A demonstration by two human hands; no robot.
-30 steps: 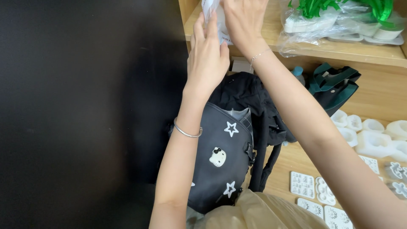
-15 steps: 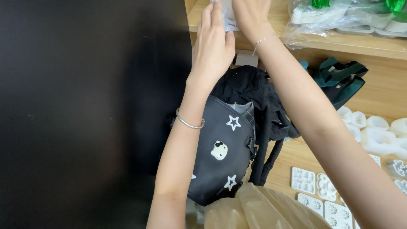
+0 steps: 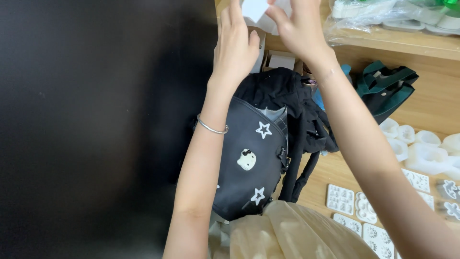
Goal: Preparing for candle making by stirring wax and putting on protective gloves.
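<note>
In the head view, both hands are raised to the upper wooden shelf (image 3: 407,43) at the top edge of the picture. The left hand (image 3: 235,48) is open, its fingers straight and pointing up, and it lies against the side of a white piece (image 3: 255,8) that looks like paper or thin plastic. The right hand (image 3: 297,26) has its fingers bent and pinches the same white piece from the other side; the piece is partly cut by the frame, so I cannot tell its full shape. A thin silver bracelet (image 3: 212,127) sits on the left wrist.

Under the arms, a black bag with white stars and a small cartoon figure (image 3: 249,163) lies on the lower wooden shelf (image 3: 431,112), with black cloth and straps (image 3: 292,110) on top of it. Behind it stand small white boxes (image 3: 280,60). To the right lies a dark green bag (image 3: 385,86). White moulds (image 3: 421,151) and flat white mould sheets (image 3: 357,206) lie further right. Clear plastic bags with white items (image 3: 383,17) rest on the upper shelf. A pale yellow fabric (image 3: 292,235) is at the bottom.
</note>
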